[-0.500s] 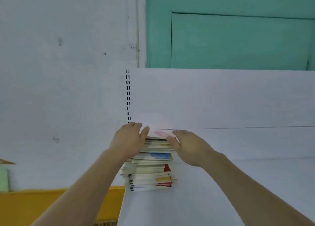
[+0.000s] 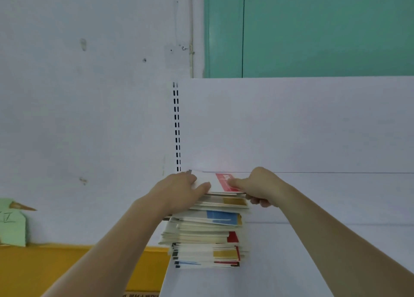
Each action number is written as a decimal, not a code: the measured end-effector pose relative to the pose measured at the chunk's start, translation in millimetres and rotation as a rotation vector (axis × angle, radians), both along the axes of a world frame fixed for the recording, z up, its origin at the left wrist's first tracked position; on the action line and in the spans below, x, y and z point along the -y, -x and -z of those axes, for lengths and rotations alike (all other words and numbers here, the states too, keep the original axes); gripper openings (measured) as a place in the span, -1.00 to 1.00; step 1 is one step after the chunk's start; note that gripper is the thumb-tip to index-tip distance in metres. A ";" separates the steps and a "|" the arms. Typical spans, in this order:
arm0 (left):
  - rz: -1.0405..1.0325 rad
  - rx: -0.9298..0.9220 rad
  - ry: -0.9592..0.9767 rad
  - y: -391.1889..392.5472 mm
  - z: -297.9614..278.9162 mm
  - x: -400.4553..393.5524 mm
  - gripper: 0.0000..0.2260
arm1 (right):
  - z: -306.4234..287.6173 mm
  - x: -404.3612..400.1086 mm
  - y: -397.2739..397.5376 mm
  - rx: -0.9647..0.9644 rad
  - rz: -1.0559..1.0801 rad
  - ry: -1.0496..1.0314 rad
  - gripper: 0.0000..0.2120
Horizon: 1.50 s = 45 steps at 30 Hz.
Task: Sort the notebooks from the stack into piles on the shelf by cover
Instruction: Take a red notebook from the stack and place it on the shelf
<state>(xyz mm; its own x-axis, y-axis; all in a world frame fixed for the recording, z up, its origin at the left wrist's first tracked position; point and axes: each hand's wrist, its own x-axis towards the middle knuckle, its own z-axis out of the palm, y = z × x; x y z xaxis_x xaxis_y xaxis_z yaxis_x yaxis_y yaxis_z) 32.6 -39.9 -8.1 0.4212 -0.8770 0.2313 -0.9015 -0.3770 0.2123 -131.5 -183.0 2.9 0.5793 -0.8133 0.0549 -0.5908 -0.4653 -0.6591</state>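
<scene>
Head view, stack: a tall stack of notebooks (image 2: 208,231) stands at the left end of the white shelf (image 2: 313,252), against its back panel; no sorted piles in sight yet.
Top notebook: half a second ago it lay flat under both hands; now its white-and-red cover (image 2: 220,182) is tipped up and better exposed; the first pick looks under way.
Left hand (image 2: 179,192): fingers over the top notebook's left edge, thumb curled against it.
Right hand (image 2: 259,188): thumb on the red cover, fingers curled beneath the right edge, pinching it.
Writing: red cover print blurred, unreadable; green paper (image 2: 12,222) at far left bears handwriting, not legible.
</scene>
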 end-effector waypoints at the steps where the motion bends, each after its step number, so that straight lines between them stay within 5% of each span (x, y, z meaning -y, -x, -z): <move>1: 0.000 0.003 0.006 -0.8 -0.5 -1.0 -0.57 | -1.3 -2.0 -0.4 0.008 0.000 -0.066 -0.62; 5: -0.005 -0.035 0.051 -2.4 -2.3 -4.7 -0.38 | -8.1 -7.7 -0.4 0.083 0.004 -0.126 -0.72; 13: 0.005 -0.256 0.499 9.2 -14.6 -8.3 -0.49 | -21.5 -27.8 9.0 0.570 0.105 0.085 -0.76; 18: 0.128 -1.036 0.801 20.5 -33.7 -7.5 -0.73 | -24.6 -42.9 16.9 0.706 0.051 0.011 -0.73; 20: 0.173 -1.181 0.776 19.3 -33.6 -8.5 -0.78 | -22.3 -46.7 19.9 0.682 -0.008 -0.026 -0.72; 26: 0.139 -1.061 0.850 12.4 -23.7 -11.9 -0.86 | -11.3 -38.1 17.4 0.596 0.025 0.092 -0.70; 29: 0.101 -0.926 0.947 3.7 -23.4 -21.8 -0.87 | -2.7 -19.3 13.1 0.297 0.163 0.320 -0.67; 33: -0.016 -0.805 0.993 -4.7 -22.5 -31.2 -0.91 | 0.6 -15.1 2.0 0.104 0.135 0.169 -0.51; 39: -0.081 -0.803 0.932 -11.0 -18.0 -37.1 -0.88 | -1.7 -18.4 -6.9 0.070 0.066 -0.124 -0.63; 45: -0.096 -0.856 0.918 -13.0 -16.4 -39.2 -0.90 | -15.4 -14.4 10.8 0.313 0.125 -0.155 -0.78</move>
<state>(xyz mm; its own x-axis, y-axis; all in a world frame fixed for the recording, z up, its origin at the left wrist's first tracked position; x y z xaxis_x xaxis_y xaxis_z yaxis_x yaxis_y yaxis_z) 45.6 -0.7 8.3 0.7905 -0.4953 0.3602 -0.3225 0.1633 0.9324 -142.3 -168.6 18.2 0.4494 -0.8894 0.0839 -0.3957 -0.2824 -0.8739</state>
